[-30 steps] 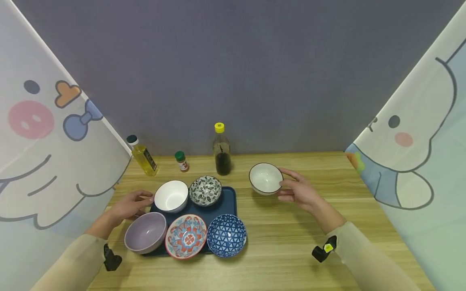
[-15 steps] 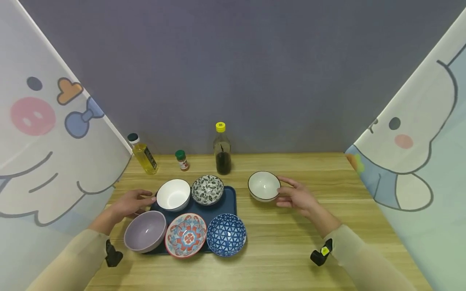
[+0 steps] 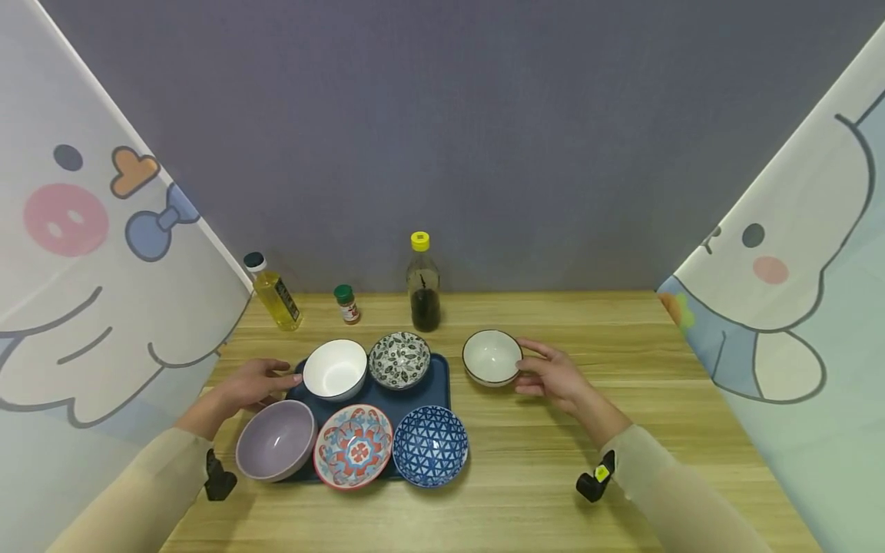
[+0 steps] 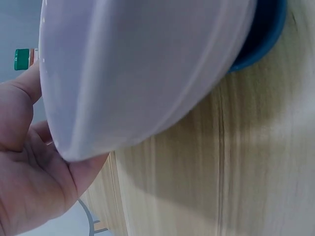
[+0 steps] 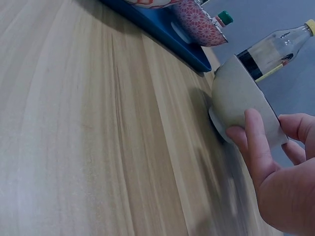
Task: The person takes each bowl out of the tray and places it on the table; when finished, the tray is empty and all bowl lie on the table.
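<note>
My left hand (image 3: pixel 256 385) touches the left side of a plain white bowl (image 3: pixel 335 370) with its fingertips and thumb. That bowl stands at the back left of a dark blue tray (image 3: pixel 437 384), beside a black-and-white leaf-patterned bowl (image 3: pixel 399 361). In the left wrist view, a purple bowl (image 4: pixel 142 73) hides part of the left hand (image 4: pixel 39 162) and the white bowl. To the right of the tray, my right hand (image 3: pixel 553 376) holds a white bowl with a dark rim (image 3: pixel 492 359) by its right side, thumb and fingers spread around the wall (image 5: pixel 238 96).
Along the tray's front stand the purple bowl (image 3: pixel 276 442), a red-and-blue floral bowl (image 3: pixel 354 447) and a blue triangle-patterned bowl (image 3: pixel 430 447). Behind are an oil bottle (image 3: pixel 278 299), a green-capped spice jar (image 3: pixel 347 306) and a yellow-capped bottle of dark liquid (image 3: pixel 424 296).
The right hand has brought the dark-rimmed bowl left and nearer to me. The plain white bowl and the leaf-patterned bowl have shifted slightly right, the left hand following.
</note>
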The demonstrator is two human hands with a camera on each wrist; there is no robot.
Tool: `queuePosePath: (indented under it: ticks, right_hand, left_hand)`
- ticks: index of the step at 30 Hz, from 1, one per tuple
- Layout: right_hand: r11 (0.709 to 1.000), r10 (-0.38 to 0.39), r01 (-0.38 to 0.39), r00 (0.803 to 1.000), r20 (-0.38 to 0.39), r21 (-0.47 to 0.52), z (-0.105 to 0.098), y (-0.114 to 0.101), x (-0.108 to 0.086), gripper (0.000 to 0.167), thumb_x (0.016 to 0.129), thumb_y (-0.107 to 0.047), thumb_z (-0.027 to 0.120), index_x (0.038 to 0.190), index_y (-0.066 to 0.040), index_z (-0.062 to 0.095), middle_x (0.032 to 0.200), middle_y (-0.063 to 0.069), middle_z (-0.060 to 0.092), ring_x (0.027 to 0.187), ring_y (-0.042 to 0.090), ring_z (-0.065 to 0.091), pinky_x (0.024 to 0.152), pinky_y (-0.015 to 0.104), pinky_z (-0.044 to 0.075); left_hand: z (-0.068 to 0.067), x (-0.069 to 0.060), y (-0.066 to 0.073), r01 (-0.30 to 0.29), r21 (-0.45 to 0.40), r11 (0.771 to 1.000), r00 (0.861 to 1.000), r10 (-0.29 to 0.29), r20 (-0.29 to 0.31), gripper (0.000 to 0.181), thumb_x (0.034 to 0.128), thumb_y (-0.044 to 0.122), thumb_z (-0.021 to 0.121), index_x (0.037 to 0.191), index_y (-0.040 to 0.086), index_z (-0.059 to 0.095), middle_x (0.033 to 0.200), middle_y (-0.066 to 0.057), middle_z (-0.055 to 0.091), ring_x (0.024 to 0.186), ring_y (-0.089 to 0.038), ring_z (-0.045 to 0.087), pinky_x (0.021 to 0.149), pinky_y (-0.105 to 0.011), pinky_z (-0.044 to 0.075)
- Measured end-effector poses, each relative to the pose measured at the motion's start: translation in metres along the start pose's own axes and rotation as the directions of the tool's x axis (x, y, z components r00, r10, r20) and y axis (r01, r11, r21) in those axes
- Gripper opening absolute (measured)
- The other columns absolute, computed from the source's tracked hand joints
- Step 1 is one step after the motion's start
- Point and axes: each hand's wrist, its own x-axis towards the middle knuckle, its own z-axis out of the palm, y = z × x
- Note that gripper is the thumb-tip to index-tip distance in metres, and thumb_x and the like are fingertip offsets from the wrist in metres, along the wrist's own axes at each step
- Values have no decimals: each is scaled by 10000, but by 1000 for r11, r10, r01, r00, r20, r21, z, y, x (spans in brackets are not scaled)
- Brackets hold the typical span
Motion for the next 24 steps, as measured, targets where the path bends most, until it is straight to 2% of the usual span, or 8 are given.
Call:
queuePosePath:
  ticks: [5, 12, 14, 17, 21, 24]
  right_hand:
    - [1000, 9, -9, 1000, 7, -2, 0, 3, 2, 659, 985, -43, 640, 1588, -108, 380, 1379, 259, 585, 820, 223, 747, 770, 373, 618]
    - [1000, -4, 7, 995, 102, -28, -1, 6, 0, 679, 1029, -79, 598, 1626, -92, 274, 1434, 339, 513, 973, 286, 745, 826, 428, 609]
    - [1000, -4, 7, 993, 121, -28, -1, 6, -1, 682, 1037, -84, 590, 1631, -95, 256, 1450, 332, 507, 1034, 314, 734, 835, 446, 606]
    - [998, -11, 18, 992, 129, -53, -1, 6, -2, 694, 1037, -100, 600, 1633, -88, 245, 1485, 322, 482, 1103, 358, 709, 840, 474, 601]
    - [981, -45, 59, 996, 76, -184, -1, 0, -3, 662, 1016, -124, 646, 1592, -44, 330, 1469, 326, 499, 1100, 366, 705, 806, 495, 606]
    - [935, -117, 119, 993, 27, -334, -2, -10, -4, 607, 1004, -135, 665, 1536, 6, 408, 1416, 321, 543, 1057, 309, 711, 779, 491, 610]
  left_hand:
    - [0, 4, 1, 10, 26, 1000, 1000, -11, 6, 978, 962, 541, 665, 1504, -180, 287, 1411, -448, 449, 1056, -439, 698, 801, -484, 604]
    - [-1, 6, 3, 4, 60, 998, 1000, -5, 25, 1008, 948, 557, 675, 1495, -197, 290, 1410, -453, 442, 1072, -448, 686, 787, -478, 605]
    - [-2, 7, 2, -3, 66, 998, 1000, 1, 29, 990, 958, 552, 663, 1487, -204, 303, 1402, -445, 460, 1061, -435, 692, 783, -472, 605]
    - [-3, 8, -1, -21, 65, 998, 999, 19, 32, 865, 993, 469, 650, 1473, -187, 357, 1358, -405, 530, 1011, -377, 707, 765, -454, 604]
    - [-3, 7, -9, -78, 20, 997, 996, 78, 34, 630, 1012, 226, 639, 1452, -167, 418, 1188, -303, 661, 901, -269, 704, 685, -410, 590]
    - [-3, 7, -17, -119, -26, 993, 992, 120, 32, 574, 986, 106, 630, 1448, -166, 425, 1083, -224, 700, 844, -219, 691, 642, -386, 578]
